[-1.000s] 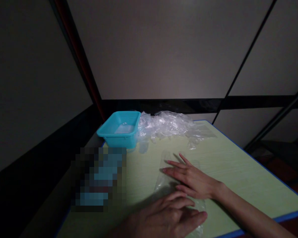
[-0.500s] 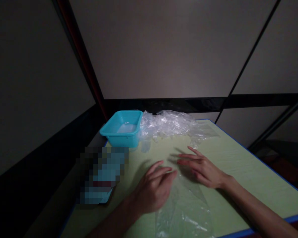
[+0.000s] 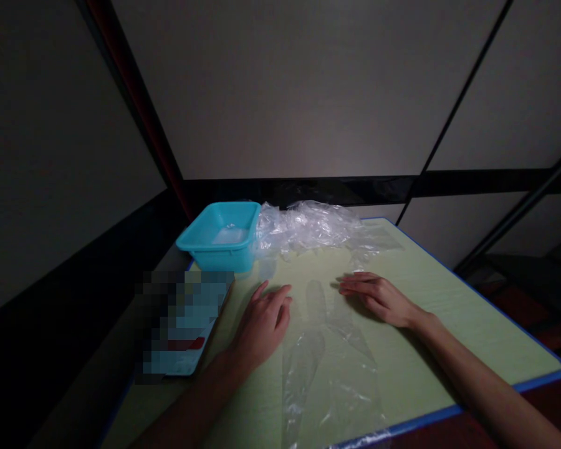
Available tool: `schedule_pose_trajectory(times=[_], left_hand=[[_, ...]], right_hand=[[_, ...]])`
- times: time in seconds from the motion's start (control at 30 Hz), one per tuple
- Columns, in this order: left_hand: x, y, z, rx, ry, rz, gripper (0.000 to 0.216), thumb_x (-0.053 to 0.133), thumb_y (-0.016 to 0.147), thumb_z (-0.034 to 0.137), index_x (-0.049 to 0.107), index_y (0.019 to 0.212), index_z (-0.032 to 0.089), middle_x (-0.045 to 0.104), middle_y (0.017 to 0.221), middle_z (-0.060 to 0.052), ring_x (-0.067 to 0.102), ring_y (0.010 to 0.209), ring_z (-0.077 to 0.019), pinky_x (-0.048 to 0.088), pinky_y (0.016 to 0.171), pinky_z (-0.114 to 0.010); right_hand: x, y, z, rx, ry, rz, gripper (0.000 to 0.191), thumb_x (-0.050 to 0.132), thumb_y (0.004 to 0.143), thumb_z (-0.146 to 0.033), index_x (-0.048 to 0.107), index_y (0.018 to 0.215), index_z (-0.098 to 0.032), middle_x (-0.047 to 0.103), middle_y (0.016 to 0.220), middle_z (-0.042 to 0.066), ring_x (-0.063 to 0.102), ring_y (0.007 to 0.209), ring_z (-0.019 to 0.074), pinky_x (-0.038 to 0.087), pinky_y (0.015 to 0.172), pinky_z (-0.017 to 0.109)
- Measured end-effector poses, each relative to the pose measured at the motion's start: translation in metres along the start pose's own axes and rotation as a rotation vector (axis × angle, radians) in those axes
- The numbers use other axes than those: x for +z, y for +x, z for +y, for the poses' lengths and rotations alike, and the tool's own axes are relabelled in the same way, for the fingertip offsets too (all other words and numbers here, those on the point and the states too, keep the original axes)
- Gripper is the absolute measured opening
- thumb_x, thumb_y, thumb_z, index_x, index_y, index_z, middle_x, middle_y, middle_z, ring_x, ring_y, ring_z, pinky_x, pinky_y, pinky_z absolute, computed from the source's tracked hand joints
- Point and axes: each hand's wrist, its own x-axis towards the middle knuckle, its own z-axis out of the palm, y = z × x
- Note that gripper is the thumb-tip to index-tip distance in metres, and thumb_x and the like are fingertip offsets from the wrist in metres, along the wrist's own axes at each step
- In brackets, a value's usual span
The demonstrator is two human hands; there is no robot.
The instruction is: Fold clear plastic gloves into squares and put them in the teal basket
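Note:
Flat on the table lies a thin clear plastic piece (image 3: 331,380) with rounded, finger-like outlines, much like a disposable glove. Its near end hangs at the table's front edge. My left hand (image 3: 264,321) is just left of it, fingers apart and holding nothing. On the other side, my right hand (image 3: 383,300) has its fingers stretched out close together near the upper right of the plastic, with nothing visible in them. Whether either hand touches the plastic is hard to tell.
A turquoise plastic basin (image 3: 219,259) with something pale inside stands at the back left. Beside it lies a crumpled heap of clear plastic (image 3: 313,224). A partly blurred flat object (image 3: 191,324) rests at the left. Blue edging borders the pale green table (image 3: 453,312).
My left hand has moved left, away from the plastic's middle, and its fingers have spread. My right hand's fingers have drawn closer together. More of the plastic shows flat between the hands.

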Motion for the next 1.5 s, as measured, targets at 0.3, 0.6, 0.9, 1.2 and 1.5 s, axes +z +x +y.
schedule_pose_trajectory(times=[0.3,0.6,0.9,1.2,1.5], left_hand=[[0.0,0.0,-0.001,-0.064,0.088,-0.003,0.032,0.045,0.076,0.008,0.049,0.107,0.016,0.064,0.104,-0.009,0.059,0.098,-0.0206,0.032,0.1,-0.049],[0.003,0.0,-0.003,-0.062,0.1,0.018,0.03,0.045,0.076,0.009,0.05,0.104,0.015,0.064,0.099,-0.009,0.059,0.095,-0.0223,0.036,0.096,-0.05],[0.002,0.0,-0.002,-0.045,0.095,0.011,0.03,0.045,0.075,0.009,0.05,0.104,0.016,0.064,0.099,-0.008,0.059,0.093,-0.0221,0.037,0.096,-0.05],[0.003,-0.001,-0.001,-0.028,0.092,0.007,0.03,0.045,0.075,0.008,0.05,0.104,0.017,0.065,0.099,-0.008,0.06,0.094,-0.0219,0.036,0.096,-0.05],[0.002,0.0,-0.001,-0.034,0.102,-0.007,0.03,0.045,0.075,0.008,0.051,0.104,0.016,0.065,0.1,-0.009,0.06,0.094,-0.0222,0.036,0.096,-0.049]], right_hand=[[0.02,0.016,0.003,0.438,0.097,0.256,0.015,0.053,0.078,-0.027,0.058,0.088,-0.017,0.057,0.081,0.007,0.054,0.077,0.0199,0.045,0.069,0.034],[0.033,0.029,0.009,0.516,0.324,0.302,0.016,0.057,0.07,-0.029,0.046,0.063,-0.02,0.049,0.064,-0.001,0.046,0.059,0.0124,0.038,0.053,0.025],[0.036,0.032,0.001,0.421,0.623,0.388,0.029,0.058,0.069,-0.026,0.036,0.087,-0.022,0.045,0.065,-0.006,0.045,0.055,0.0099,0.038,0.053,0.024],[0.036,0.029,0.005,0.477,0.503,0.403,0.029,0.063,0.065,-0.021,0.042,0.086,-0.021,0.041,0.062,-0.007,0.04,0.054,0.0098,0.032,0.049,0.023],[0.031,0.03,0.005,0.444,0.674,0.403,0.03,0.061,0.069,-0.028,0.042,0.091,-0.02,0.051,0.065,-0.004,0.047,0.056,0.0104,0.038,0.053,0.025]])
